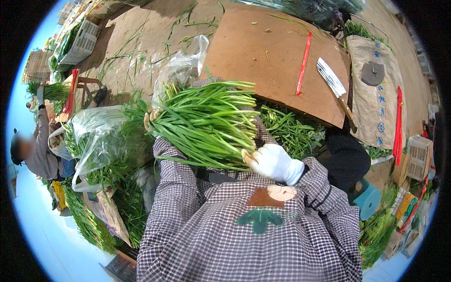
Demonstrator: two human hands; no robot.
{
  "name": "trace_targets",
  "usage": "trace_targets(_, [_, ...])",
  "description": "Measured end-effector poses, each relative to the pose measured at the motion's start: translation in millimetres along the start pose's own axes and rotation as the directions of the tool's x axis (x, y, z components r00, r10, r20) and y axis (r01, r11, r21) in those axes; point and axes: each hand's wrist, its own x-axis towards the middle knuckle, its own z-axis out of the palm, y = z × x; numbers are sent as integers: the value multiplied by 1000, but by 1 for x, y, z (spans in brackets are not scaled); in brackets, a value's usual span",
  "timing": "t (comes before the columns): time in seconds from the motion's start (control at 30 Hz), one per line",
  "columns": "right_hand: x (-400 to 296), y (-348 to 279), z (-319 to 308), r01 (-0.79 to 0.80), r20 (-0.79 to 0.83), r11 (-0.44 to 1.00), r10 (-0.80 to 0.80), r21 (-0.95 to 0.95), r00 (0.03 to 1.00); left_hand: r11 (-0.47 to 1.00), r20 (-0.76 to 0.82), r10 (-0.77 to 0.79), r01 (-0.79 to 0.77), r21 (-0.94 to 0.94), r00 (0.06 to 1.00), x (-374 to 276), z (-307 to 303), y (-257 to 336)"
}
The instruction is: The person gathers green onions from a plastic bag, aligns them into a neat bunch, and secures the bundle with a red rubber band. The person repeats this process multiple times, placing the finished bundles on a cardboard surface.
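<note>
A large bundle of green leafy stalks, which look like garlic chives (211, 123), lies across my lap and forearms, pale stem ends to the right. My left hand (152, 118) grips its leafy left side; only some fingers show, the rest hidden by leaves. My right hand (273, 164), in a white glove with discoloured fingertips, holds the lower right edge by the stem ends. Beyond the bundle, a brown board (260, 53) bears a red strip (304, 63) and a kitchen knife (331, 77) with a wooden handle, lying near the board's right edge.
Left of me stands a clear plastic bag (100, 127) of greens. Loose leaves (290, 130) lie below the board. A woven sack (375, 95) with red strips (398, 127) is at the right, a teal roll-shaped object (367, 199) nearer. Another person (44, 148) holds greens at far left.
</note>
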Motion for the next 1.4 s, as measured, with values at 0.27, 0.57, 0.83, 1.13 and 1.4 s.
trace_targets(0.27, [-45,24,-43,-363,1,912,370,193,929,999,-8,16,-16,-33,1000,-6,-13,-2])
trace_targets(0.57, [43,62,42,-485,-158,812,552,324,819,998,68,-15,19,-54,998,1,-25,6])
trace_targets(0.83, [20,118,-8,-496,-48,849,496,-180,867,994,39,-95,93,58,995,15,8,1])
trace_targets(1.13, [19,4,6,-512,245,805,454,301,857,994,81,-55,62,-88,995,9,13,-7])
trace_targets(1.4, [16,12,60,-521,136,846,507,113,851,997,-64,73,-73,15,995,-1,-21,11])
